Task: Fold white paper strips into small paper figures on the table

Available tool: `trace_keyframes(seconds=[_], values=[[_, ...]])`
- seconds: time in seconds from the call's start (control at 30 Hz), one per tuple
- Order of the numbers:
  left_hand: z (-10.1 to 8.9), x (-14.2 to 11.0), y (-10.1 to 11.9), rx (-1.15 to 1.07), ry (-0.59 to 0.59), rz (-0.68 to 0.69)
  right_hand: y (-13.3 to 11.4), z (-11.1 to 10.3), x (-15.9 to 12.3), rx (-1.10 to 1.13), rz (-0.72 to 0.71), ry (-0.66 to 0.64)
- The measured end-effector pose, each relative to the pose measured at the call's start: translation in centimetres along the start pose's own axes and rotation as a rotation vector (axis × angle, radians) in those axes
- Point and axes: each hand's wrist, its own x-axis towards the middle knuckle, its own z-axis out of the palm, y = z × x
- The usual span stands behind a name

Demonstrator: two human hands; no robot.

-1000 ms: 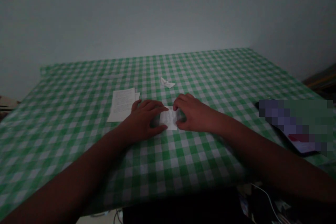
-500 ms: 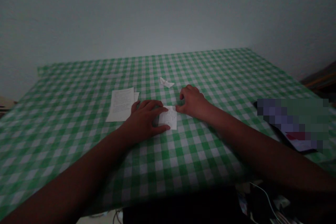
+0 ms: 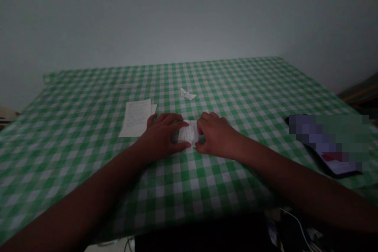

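The left hand [image 3: 158,137] lies flat and spread on the counter [image 3: 73,189], its fingertips over the left end of a small slip of printed paper [image 3: 189,132]. At its 10 o'clock, just apart, lie overlapping printed paper sheets [image 3: 136,118] on the green gingham cloth [image 3: 97,173]. The slip sits at the left hand's 3 o'clock, between both hands and touched by each. The right hand [image 3: 217,137] stands narrower, curled at the slip's right end from its 3 o'clock; whether its fingers grip the paper, I cannot tell. At the right hand's 12 o'clock lies a small folded paper scrap [image 3: 187,94], well apart. Further out, at its 3 o'clock, a pixelated tablet [image 3: 327,145] lies on the cloth.
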Motion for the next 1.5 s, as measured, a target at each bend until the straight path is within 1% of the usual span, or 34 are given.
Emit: trace_keyframes(seconds=[0.07,0.13,0.3,0.47,0.53,0.6,0.63,0.73,0.8,0.87,0.9,0.93,1.13,1.23,1.33,1.5], values=[[0.0,0.0,0.0,-0.002,-0.001,0.001,0.1,0.0,0.2,0.009,0.018,-0.015],[-0.1,0.0,0.1,-0.003,0.001,0.001,0.8,0.1,0.8,0.031,0.074,-0.016],[-0.4,0.1,0.2,-0.006,-0.013,-0.004,2.6,0.5,2.9,0.066,0.172,0.096],[-0.1,0.1,0.0,0.006,0.014,0.007,3.3,0.8,4.0,0.058,0.221,0.157],[0.0,0.1,-0.1,0.009,0.018,0.007,3.1,0.6,3.8,0.024,0.213,0.188],[0.0,0.1,-0.2,0.012,0.021,0.007,2.6,0.4,3.1,-0.009,0.175,0.181],[0.0,0.1,-0.2,0.015,0.021,0.006,2.2,0.2,2.6,-0.022,0.148,0.154],[0.1,0.1,-0.3,0.014,0.013,0.007,0.9,-0.1,1.0,-0.026,0.036,0.02],[0.1,0.0,-0.3,0.012,0.011,0.008,0.3,-0.2,0.4,-0.028,-0.012,0.002],[0.1,0.0,-0.3,0.013,0.014,0.009,0.3,-0.2,0.4,-0.034,0.004,0.013],[0.1,0.0,-0.3,0.013,0.016,0.01,0.5,-0.1,0.7,-0.031,0.039,0.019],[0.1,0.0,-0.3,0.012,0.017,0.012,0.8,-0.1,1.1,-0.02,0.08,0.028],[-0.2,0.1,-0.1,-0.001,0.008,0.006,3.1,0.5,3.8,0.025,0.19,0.115],[-0.4,0.1,0.1,0.0,0.006,-0.006,3.3,0.5,4.1,0.017,0.225,0.152],[-0.6,0.1,0.3,-0.002,-0.002,-0.011,2.6,0.2,3.5,-0.01,0.188,0.16],[-0.5,0.0,0.3,0.004,-0.004,-0.018,0.4,-0.5,0.8,-0.024,0.035,0.008]])
